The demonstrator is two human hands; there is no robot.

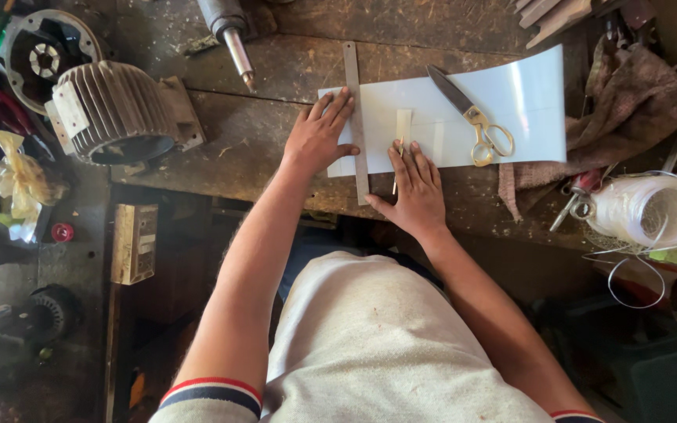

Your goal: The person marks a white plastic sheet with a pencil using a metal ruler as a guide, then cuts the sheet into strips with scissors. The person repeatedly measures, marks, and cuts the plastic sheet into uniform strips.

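Left hand [319, 137] flat, fingers spread, pressing steel ruler [356, 117] on white sheet [526, 117]; right hand [415, 188] pinching thin stick [396, 164] beside ruler.

Pale blue-white sheet [511, 102], grey steel ruler [356, 117], scissors [472, 117] with dark blades and gold handles, cream strip [403, 121], dark brown scarred workbench [276, 149], grey ribbed motor housing [115, 113], white cord coil [652, 207], off-white shirt [370, 345] cuffed in red and navy stripes

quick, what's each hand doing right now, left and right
Left hand: open, fingers spread, pressing flat on the metal ruler and white sheet.
Right hand: resting on the sheet beside the ruler, holding a thin pencil-like tool.
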